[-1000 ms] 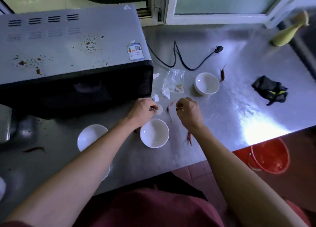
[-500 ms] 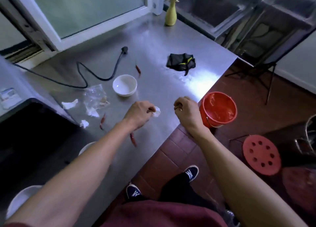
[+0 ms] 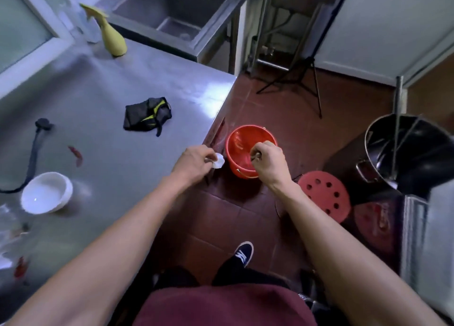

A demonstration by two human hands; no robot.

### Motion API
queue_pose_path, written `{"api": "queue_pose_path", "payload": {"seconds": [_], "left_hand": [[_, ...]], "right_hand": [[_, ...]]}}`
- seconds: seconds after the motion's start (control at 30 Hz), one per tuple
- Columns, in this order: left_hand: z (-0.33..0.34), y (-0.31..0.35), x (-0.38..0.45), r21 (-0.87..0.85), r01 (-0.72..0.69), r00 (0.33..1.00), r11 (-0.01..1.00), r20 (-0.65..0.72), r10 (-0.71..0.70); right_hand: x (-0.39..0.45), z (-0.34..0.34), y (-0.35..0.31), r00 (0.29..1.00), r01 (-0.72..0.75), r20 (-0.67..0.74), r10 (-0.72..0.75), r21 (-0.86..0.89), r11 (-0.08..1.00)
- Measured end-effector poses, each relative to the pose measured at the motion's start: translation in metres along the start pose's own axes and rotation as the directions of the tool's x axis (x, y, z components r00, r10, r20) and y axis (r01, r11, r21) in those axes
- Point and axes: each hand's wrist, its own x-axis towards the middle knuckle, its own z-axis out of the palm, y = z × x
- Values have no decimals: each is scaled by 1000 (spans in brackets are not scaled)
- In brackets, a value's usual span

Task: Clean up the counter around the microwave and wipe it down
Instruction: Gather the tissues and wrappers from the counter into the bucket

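Both bare forearms reach forward and converge a little. The left hand (image 3: 194, 162) is knuckles-up with the fingers curled in, pinching a small white scrap (image 3: 218, 161) at the fingertips. The right hand (image 3: 269, 162) sits level with it and well apart, wrist bent slightly, fingers folded into a loose fist round something small and dark; what it is cannot be made out.

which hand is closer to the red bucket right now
Right. The right hand is over the red bucket, pinching a small dark scrap above its opening. The left hand, holding a white scrap, is beside the bucket at the counter edge.
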Motion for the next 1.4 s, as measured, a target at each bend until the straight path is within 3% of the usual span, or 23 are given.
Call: {"api": "queue_pose_path", "payload": {"seconds": [0.27, 0.67, 0.9, 1.17, 1.4], "left_hand": [[51, 28, 88, -32, -21, 992, 999, 122, 25], [111, -9, 237, -90, 14, 953, 996, 302, 13], [151, -27, 300, -66, 117, 941, 991, 328, -89], [247, -56, 355, -45, 250, 922, 967, 317, -223], [359, -117, 399, 22, 218, 903, 976, 375, -210]], "right_hand": [[45, -11, 75, 994, -110, 14, 111, -26, 994], [148, 36, 140, 949, -281, 117, 294, -115, 953], [195, 70, 185, 925, -311, 200, 324, -97, 946], [235, 140, 276, 902, -263, 346, 256, -27, 964], [251, 228, 362, 890, -262, 391, 236, 14, 965]]}}
